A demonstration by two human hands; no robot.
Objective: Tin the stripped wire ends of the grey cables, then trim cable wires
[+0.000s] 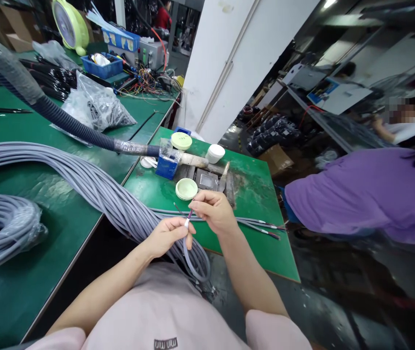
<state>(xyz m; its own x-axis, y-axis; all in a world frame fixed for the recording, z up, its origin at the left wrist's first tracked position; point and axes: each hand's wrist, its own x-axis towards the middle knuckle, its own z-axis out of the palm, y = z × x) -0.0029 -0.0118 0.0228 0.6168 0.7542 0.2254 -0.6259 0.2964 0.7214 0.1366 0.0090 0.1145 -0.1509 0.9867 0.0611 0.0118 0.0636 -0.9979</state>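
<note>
Between thumb and fingers, my left hand [169, 236] pinches a grey cable [186, 250] near its end, at a white sleeve [186, 222]. Thin purple and dark wires [190, 214] stick up out of that end. My right hand [211, 210] is closed on the tips of these wires; the fingertips cover the very ends. A thick bundle of grey cables [112, 194] runs from the left to just beneath my hands. Right of my hands, several stripped cable ends [266, 233] lie on the green table. Just beyond my fingers stands a pale round dish [186, 188].
A solder pot [207, 180] sits behind the dish, below a ribbed exhaust hose [72, 129] with a blue box [166, 166]. White [215, 153] and yellow-green [181, 141] tubs stand nearby. Left are a cable coil [7, 228] and a plastic bag [93, 104]. A person in purple [368, 194] is at right.
</note>
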